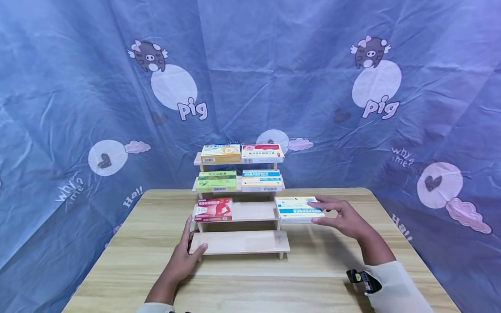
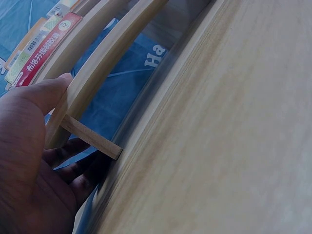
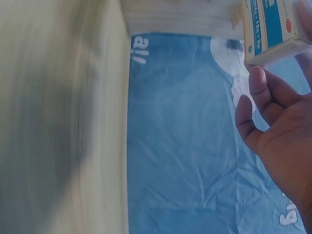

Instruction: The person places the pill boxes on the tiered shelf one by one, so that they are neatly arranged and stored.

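My right hand (image 1: 344, 219) pinches a white, blue and yellow medicine box (image 1: 299, 209) by its right end, beside the right end of the third step down on a wooden tiered rack (image 1: 240, 242). In the right wrist view this box (image 3: 270, 29) sits between thumb and fingers at the top right. My left hand (image 1: 182, 256) grips the rack's lowest step at its left end, thumb on top, other fingers curled by the leg (image 2: 92, 136). A red medicine box (image 1: 213, 210) lies on the left of the third step, just above my left fingertips.
On the top step lie a yellow-white box (image 1: 220, 153) and a red-white box (image 1: 262, 153). The second step bears a green box (image 1: 216, 181) and a blue-white box (image 1: 261, 180). The wooden table (image 1: 250, 289) ends near a blue printed curtain (image 1: 250, 87).
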`<state>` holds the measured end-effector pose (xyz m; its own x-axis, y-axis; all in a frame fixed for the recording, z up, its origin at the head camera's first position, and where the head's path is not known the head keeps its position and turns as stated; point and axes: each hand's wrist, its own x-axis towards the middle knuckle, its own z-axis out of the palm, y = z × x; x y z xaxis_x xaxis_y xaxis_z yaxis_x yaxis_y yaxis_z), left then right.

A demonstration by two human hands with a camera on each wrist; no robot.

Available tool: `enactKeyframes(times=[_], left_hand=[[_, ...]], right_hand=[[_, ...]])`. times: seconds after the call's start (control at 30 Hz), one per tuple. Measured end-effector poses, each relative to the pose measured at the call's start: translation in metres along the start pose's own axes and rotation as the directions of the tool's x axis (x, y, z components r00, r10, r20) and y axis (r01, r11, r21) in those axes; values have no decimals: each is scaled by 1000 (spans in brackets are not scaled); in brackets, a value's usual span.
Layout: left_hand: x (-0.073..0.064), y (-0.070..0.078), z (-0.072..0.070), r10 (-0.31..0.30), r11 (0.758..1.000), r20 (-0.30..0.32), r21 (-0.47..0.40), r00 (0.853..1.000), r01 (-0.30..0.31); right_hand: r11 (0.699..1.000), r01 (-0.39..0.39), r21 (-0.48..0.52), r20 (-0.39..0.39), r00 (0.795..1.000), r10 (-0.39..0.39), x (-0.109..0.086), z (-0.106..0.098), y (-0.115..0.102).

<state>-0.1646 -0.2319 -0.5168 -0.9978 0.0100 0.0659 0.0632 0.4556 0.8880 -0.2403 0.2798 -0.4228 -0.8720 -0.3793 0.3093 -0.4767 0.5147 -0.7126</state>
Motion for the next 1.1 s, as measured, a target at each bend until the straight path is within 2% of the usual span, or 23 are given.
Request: enactKeyframes(times=[0.2, 0.47, 0.8, 1.1], left_hand=[[0, 1, -1, -4, 1000, 10, 3, 1000, 4], [2, 0, -1, 24, 999, -6, 22, 1000, -24], [1, 0, -2, 13, 1000, 2, 9, 1000, -13], [1, 1, 0, 21, 1000, 2, 15, 1000, -21]], right_hand=[[999, 32, 7, 15, 999, -32, 7, 16, -7], [997, 76, 11, 5, 997, -76, 18, 38, -15], [999, 48, 1, 12, 999, -48, 29, 64, -22], [999, 13, -42, -24, 1000, -14, 35, 79, -27]])
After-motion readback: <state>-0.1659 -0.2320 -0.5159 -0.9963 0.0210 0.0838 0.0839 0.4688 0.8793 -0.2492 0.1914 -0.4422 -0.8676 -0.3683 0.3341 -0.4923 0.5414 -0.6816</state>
